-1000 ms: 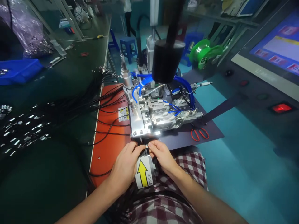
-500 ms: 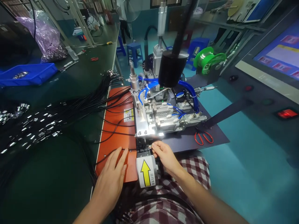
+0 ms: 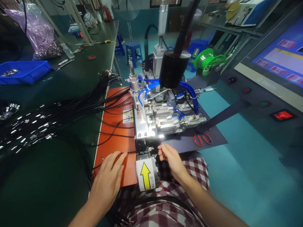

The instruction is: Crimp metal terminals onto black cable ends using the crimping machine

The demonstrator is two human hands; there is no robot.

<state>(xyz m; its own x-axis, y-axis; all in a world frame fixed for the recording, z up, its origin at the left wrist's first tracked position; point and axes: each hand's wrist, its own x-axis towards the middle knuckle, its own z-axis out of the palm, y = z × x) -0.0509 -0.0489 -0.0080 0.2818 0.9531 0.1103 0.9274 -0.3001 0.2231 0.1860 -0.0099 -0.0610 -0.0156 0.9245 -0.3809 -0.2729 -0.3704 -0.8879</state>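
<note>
A thin black cable crosses the orange plate into the black slotted block at the front of a metal machine. Its stripped end, with small coloured wires, sticks out on the block's right side. My left hand lies on the plate with fingers stretched out, its fingertips resting on the cable. Just right of the wire ends, and apart from them, is my right hand, thumb and fingers curled together with nothing visible in them. A yellow arrow label marks the cover in front of the block.
Many black cables spread from the dark table onto the plate. Red-handled scissors lie right of the machine. A black cylinder hangs above it. A green spool and a control panel stand at the right.
My right hand has let go of the wire end and drawn slightly right, leaving the coloured wires exposed. My left hand stays on the cable. The whole view has shifted a little.
</note>
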